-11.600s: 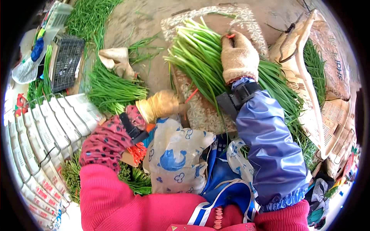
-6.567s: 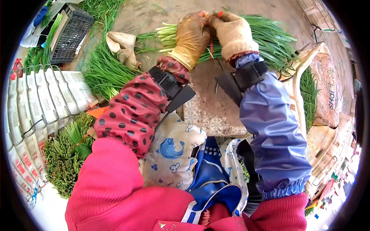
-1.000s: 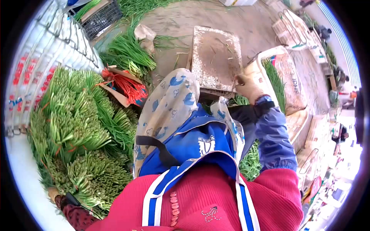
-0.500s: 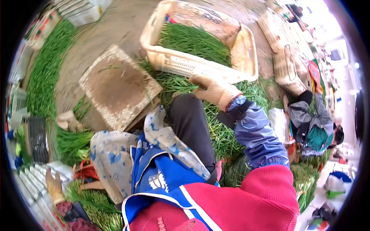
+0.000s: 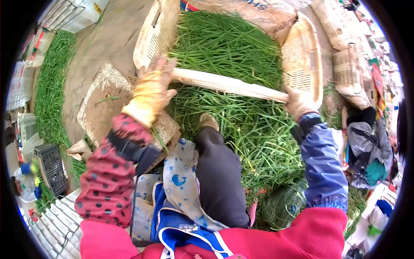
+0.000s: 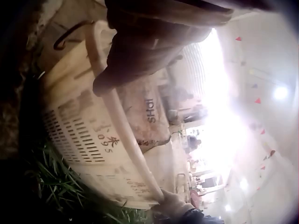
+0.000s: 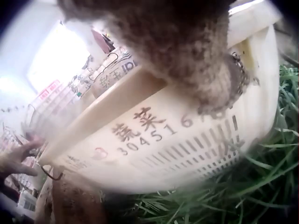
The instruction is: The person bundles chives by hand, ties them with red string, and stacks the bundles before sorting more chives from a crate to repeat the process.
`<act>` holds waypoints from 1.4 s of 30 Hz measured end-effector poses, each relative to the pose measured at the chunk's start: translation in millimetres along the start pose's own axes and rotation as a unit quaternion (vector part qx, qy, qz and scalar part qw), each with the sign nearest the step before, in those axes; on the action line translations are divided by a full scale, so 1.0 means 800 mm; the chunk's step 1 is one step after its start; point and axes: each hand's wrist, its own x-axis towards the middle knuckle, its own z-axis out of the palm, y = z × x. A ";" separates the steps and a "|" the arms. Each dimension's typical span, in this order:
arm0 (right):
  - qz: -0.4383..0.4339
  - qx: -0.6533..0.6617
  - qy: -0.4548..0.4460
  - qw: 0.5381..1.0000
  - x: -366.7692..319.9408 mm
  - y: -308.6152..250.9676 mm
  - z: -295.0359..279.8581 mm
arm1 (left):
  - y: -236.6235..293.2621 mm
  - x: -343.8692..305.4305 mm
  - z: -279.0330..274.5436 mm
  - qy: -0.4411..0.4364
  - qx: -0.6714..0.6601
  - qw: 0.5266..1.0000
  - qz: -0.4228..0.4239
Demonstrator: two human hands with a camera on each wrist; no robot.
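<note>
A cream plastic crate (image 5: 233,84) holds long green leaves like chives (image 5: 228,47). My right hand (image 5: 299,102), in a pale knit glove, grips the near rim close to its right corner. The right wrist view has that glove (image 7: 187,60) over the rim, against the printed crate wall (image 7: 154,133). At the left corner is my left hand (image 5: 151,93) in a yellow-brown glove, its fingers extended and thumb apart. In the left wrist view this dark hand (image 6: 140,51) overlaps the rim. Loose green leaves (image 5: 258,138) lie along the crate's near side.
A worn patterned board (image 5: 103,93) stands left of my knee (image 5: 217,172). A watermelon (image 5: 282,203) lies by my right elbow. Stacked crates (image 5: 351,71) line the right, and a black crate (image 5: 51,168) stands at far left. A person's checked garment (image 5: 364,140) shows at right.
The bundle held earlier is out of my hands. My view has turned right toward the crate. The left hand has come over from far left; the right hand has taken hold of the rim.
</note>
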 end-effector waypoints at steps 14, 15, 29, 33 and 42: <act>-0.305 0.136 -0.155 0.930 0.155 -0.077 -0.061 | -0.055 0.068 0.059 -0.039 -0.061 0.989 0.125; -0.242 0.101 -0.156 0.952 0.165 -0.133 -0.086 | -0.055 0.067 0.060 -0.035 -0.062 0.990 0.122; -0.282 -0.041 0.125 0.950 0.344 -0.418 0.117 | -0.053 0.061 0.065 0.021 -0.085 0.990 0.114; -0.280 0.019 0.113 0.953 0.360 -0.427 0.116 | -0.053 0.060 0.067 0.005 -0.089 0.990 0.110; -0.268 0.038 0.155 0.950 0.356 -0.426 0.114 | -0.047 0.062 0.063 0.034 -0.074 0.991 0.106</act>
